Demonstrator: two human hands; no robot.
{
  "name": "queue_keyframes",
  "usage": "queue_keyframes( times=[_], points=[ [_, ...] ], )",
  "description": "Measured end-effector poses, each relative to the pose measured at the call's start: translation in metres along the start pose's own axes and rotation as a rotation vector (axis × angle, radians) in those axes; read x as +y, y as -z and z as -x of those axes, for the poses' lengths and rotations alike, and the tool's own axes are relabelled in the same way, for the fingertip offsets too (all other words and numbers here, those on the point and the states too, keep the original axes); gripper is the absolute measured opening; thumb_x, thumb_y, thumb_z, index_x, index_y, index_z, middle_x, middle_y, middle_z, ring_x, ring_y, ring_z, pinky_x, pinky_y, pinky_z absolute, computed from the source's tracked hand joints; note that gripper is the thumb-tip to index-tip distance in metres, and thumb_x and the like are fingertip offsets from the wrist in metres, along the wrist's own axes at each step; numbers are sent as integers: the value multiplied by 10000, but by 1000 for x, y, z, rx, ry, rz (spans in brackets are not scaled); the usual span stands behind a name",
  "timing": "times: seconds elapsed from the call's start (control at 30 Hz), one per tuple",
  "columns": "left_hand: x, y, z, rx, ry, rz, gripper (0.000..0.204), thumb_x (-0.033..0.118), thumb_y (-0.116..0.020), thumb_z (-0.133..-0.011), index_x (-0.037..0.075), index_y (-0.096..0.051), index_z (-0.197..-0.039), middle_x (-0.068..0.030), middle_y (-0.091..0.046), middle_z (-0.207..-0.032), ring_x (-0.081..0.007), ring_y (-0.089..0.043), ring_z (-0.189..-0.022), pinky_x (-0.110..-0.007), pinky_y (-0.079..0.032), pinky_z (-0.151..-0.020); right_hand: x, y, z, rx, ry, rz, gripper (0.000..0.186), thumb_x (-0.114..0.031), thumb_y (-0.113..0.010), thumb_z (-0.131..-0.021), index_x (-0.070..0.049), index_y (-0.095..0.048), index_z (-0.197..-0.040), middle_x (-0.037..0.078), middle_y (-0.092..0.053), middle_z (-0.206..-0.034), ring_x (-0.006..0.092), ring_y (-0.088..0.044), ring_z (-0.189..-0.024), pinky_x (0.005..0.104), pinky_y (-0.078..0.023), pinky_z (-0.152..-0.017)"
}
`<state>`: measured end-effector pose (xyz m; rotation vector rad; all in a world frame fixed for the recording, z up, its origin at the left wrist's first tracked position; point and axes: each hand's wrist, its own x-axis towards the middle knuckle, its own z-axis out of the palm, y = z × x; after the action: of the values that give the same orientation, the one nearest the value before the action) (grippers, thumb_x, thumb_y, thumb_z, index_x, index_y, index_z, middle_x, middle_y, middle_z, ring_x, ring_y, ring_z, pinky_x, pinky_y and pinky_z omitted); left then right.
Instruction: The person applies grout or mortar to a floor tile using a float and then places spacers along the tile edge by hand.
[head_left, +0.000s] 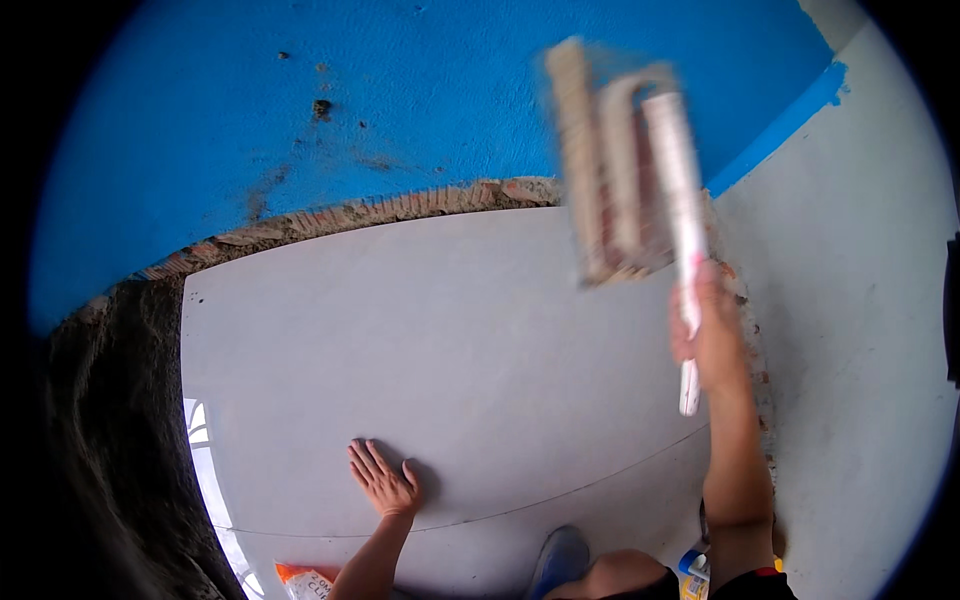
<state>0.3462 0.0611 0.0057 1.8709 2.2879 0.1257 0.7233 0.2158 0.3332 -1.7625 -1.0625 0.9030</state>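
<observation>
My left hand [385, 480] lies flat, fingers apart, on a large pale grey tile [440, 330] that has a thin dark line across its lower part. My right hand [712, 320] is closed round the white handle of a motion-blurred tool [615, 165] with a wide, dirty, beige-brown head. The head is raised at the upper right, in front of the blue wall [420, 80], above the tile's far right corner in the picture.
Rough broken brick [370, 208] edges the tile's far side, with dark rough mortar [110, 400] along the left. A pale grey wall [840, 320] stands at the right. An orange-and-white bag [305, 580], my shoe [562, 555] and yellow-and-blue items [695, 570] show at the lower edge.
</observation>
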Motion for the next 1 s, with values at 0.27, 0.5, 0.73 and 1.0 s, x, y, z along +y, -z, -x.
queue_keyframes(
  times=[0.27,0.5,0.73,1.0],
  points=[
    [16,-3,0,-37,-59,-8,836,369,-465,-904,-63,-130,-1537,-283,-114,-1610,-424,-62,-1511,-536,-52,-1214,260,-27,-36,213,-314,480,753,-635,-264,-1004,44,-560,-1141,229,-638,-899,385,-631,-803,458,-512,-728],
    [9,-8,-2,31,-27,-44,845,295,-558,-894,-26,-140,-1554,-252,-119,-1622,-382,-93,-1517,-494,-85,-1222,275,-63,29,-133,-505,322,731,-708,-341,-963,-20,-563,-851,84,-539,-579,237,-572,-524,391,-458,-491],
    [-10,-37,2,257,-229,-178,744,474,-354,-1003,20,-175,-1564,-210,-162,-1626,-366,-132,-1514,-492,-137,-1210,137,16,36,-102,-479,-134,589,-613,-423,-995,-66,-489,-787,4,-436,-556,109,-432,-436,308,-376,-396],
    [-15,-39,2,312,-266,-298,739,508,-290,-1023,6,-182,-1556,-211,-175,-1619,-377,-139,-1506,-496,-141,-1212,222,90,111,446,-91,97,610,-575,-359,-1022,-14,-573,-909,54,-523,-640,158,-501,-552,327,-435,-519]
  ],
)
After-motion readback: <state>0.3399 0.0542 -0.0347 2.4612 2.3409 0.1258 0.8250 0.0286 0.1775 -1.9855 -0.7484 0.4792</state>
